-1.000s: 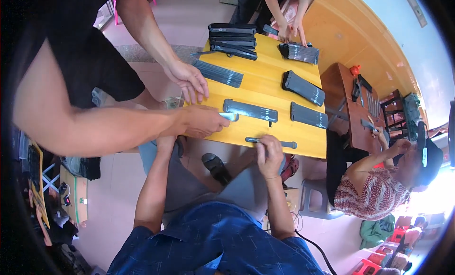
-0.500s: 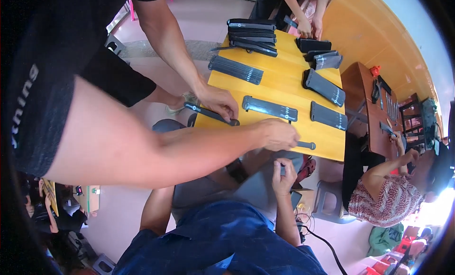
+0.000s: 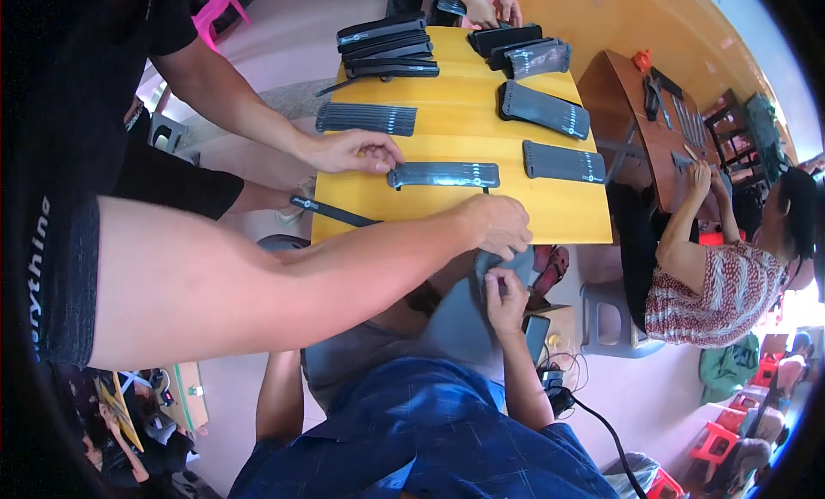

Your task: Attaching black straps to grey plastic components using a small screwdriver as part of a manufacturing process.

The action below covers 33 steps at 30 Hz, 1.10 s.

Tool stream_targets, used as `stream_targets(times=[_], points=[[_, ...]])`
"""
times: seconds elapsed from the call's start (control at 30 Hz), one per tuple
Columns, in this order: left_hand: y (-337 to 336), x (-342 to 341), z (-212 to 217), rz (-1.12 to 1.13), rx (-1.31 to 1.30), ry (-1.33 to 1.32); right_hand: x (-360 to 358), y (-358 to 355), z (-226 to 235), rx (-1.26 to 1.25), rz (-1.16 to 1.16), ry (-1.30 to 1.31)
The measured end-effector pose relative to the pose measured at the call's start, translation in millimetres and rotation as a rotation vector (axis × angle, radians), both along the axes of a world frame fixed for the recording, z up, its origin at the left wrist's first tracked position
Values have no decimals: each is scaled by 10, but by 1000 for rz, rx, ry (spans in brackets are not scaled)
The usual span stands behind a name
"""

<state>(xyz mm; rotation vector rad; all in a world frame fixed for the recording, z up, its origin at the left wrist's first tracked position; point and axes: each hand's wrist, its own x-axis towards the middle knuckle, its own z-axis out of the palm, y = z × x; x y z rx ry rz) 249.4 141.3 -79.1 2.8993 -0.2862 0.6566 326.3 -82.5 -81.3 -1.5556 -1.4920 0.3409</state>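
Observation:
My right hand (image 3: pixel 505 297) is raised just off the near edge of the yellow table (image 3: pixel 567 220), its fingers loosely curled, and I see nothing in it. Only my left forearm (image 3: pixel 279 391) shows; another person's arm hides my left hand. That person's near hand (image 3: pixel 498 226) hangs over the table's near edge above mine, fingers bent down. Their other hand (image 3: pixel 357 151) is by the left end of a flat bundle of black straps (image 3: pixel 444 174). One single black strap (image 3: pixel 331 210) lies along the near left side, partly under their forearm.
More strap bundles lie on the table: a fanned row (image 3: pixel 367 119), a tall stack (image 3: pixel 387 48), two bundles at right (image 3: pixel 563 162) (image 3: pixel 546 110). Across the table another person's hands (image 3: pixel 494 7) work. At right a seated person (image 3: pixel 718 267) sits by a brown table (image 3: pixel 627 104).
The view has shifted, so the table sits higher and further left. The other person's left-side hand has left the single strap for the bundle's end. My right hand stays curled.

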Motion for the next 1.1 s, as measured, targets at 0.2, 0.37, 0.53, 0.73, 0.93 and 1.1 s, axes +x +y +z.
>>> stream_targets(times=[0.2,0.37,0.53,0.73,0.93,1.1], points=[[-274,-827,1075,420,407,347,59,-12,-56,-96,-62,188],[-1245,-1845,1231,1062,-1114,-99,136,6,-74,-161,-110,247],[-1909,-2719,682,1376,-1146,-82,178,65,-213,-121,-43,36],[-2038,-2622,308,1335,-916,50,327,44,-530,-160,-34,-159],[-2273,-2232,264,1195,-937,194,377,90,-609,-161,-74,-122],[-2373,-1995,350,1205,-1050,385,324,124,-585,-160,-58,-121]])
